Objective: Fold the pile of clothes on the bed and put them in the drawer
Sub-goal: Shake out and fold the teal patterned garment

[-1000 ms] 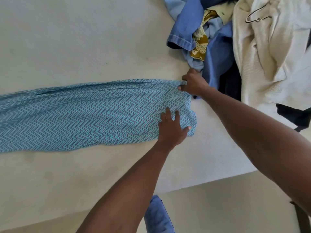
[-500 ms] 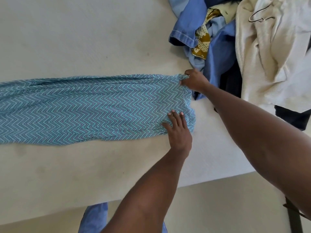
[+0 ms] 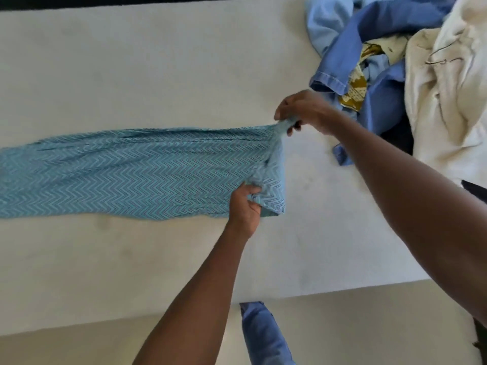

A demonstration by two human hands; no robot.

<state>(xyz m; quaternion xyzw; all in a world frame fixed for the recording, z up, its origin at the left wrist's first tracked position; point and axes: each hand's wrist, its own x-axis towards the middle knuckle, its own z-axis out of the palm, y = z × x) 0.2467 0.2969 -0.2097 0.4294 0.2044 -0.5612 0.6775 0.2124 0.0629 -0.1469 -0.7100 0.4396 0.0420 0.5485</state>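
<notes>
A long teal garment with a zigzag pattern (image 3: 126, 172) lies stretched across the white bed (image 3: 158, 61), running off the left edge of view. My right hand (image 3: 303, 110) pinches its far right corner and lifts it off the bed. My left hand (image 3: 245, 206) grips the near right corner, fingers curled into the cloth. The right end of the garment is bunched and raised between my hands. A pile of clothes (image 3: 382, 83) lies at the upper right, just behind my right hand.
The pile holds blue denim pieces, a yellow patterned cloth (image 3: 355, 83) and a cream garment (image 3: 448, 101) with a wire hanger (image 3: 442, 55) on it. The bed's near edge (image 3: 316, 293) runs across the lower view, with pale floor and my blue trouser leg (image 3: 263, 335) below.
My left hand went from pressing flat on the garment to gripping its near corner. My right hand has lifted the far corner, and the right end has risen and bunched up.
</notes>
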